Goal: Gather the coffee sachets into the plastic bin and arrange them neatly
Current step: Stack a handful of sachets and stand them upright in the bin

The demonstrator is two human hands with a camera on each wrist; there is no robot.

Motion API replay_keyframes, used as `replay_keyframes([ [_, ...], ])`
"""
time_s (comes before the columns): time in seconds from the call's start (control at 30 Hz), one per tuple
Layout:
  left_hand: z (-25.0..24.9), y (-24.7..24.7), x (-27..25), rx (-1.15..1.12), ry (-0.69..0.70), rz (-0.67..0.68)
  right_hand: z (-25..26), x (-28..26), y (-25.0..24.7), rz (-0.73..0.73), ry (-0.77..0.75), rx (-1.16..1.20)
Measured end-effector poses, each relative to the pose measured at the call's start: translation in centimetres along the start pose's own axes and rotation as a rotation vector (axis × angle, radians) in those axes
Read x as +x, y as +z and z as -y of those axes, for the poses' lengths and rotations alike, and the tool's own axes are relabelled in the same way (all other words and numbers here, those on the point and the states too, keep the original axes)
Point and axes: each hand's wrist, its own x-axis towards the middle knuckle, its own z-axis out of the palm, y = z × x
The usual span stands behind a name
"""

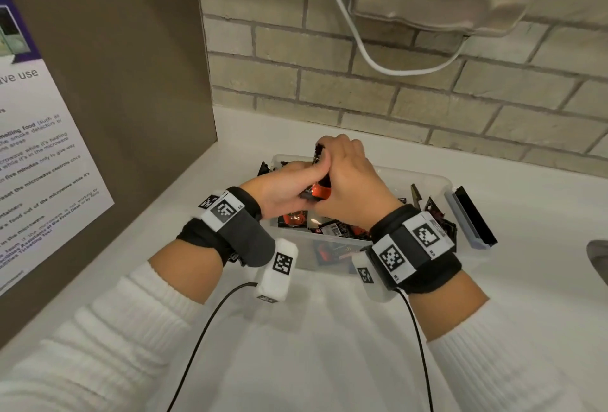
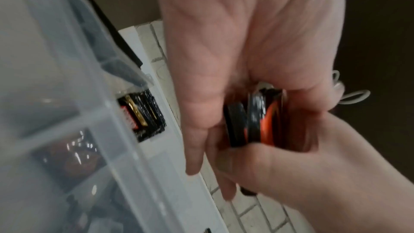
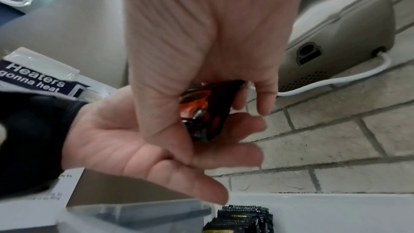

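Over the clear plastic bin (image 1: 427, 178), both hands hold one small stack of black-and-orange coffee sachets (image 1: 316, 192) between them. My left hand (image 1: 296, 178) cups the stack (image 2: 253, 121) from the left with loosely curled fingers. My right hand (image 1: 332, 161) pinches the same stack (image 3: 201, 111) from above and the right. More sachets (image 1: 332, 229) lie jumbled inside the bin, some standing on edge at its right end (image 1: 434, 211). A few sachets (image 3: 241, 219) lie on the counter just outside the bin's far left corner (image 1: 263, 168).
A grey-blue lid (image 1: 470, 217) leans at the bin's right end. A brown panel with a printed notice (image 1: 49, 165) stands on the left, and a brick wall (image 1: 362, 99) behind. A metal appliance with a white cord (image 1: 378, 62) hangs above. A sink edge (image 1: 598, 257) shows at right.
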Motion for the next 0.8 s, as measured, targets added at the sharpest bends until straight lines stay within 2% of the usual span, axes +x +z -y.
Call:
replay_keyframes([
  [0.1,0.6,-0.7,-0.1,0.129,0.085,-0.038,-0.5,0.1,0.2,-0.06,-0.004,-0.082],
  [0.17,0.7,-1.1,0.0,0.263,0.12,-0.095,-0.3,0.4,0.2,0.01,-0.01,-0.075],
  [0.27,0.6,-1.7,-0.2,0.437,0.167,-0.174,0.2,1.1,-1.4,0.18,0.056,0.139],
  [0.43,0.8,-2.8,-0.7,0.444,0.168,-0.206,0.4,3.0,-4.2,0.222,0.198,0.283],
  [0.57,0.9,-3.5,-1.0,0.459,0.16,-0.203,0.7,4.9,-3.8,0.351,0.286,0.375],
  [0.63,1.2,-4.5,-1.2,0.529,0.157,-0.246,0.4,5.8,-3.0,0.385,0.322,0.373],
  [0.73,2.2,-6.0,-1.2,0.872,0.01,-0.453,-0.1,6.3,-1.0,0.575,0.355,0.269],
  [0.8,3.2,-6.7,-1.0,0.976,-0.097,-0.443,-0.1,6.3,0.9,0.738,0.363,0.21],
])
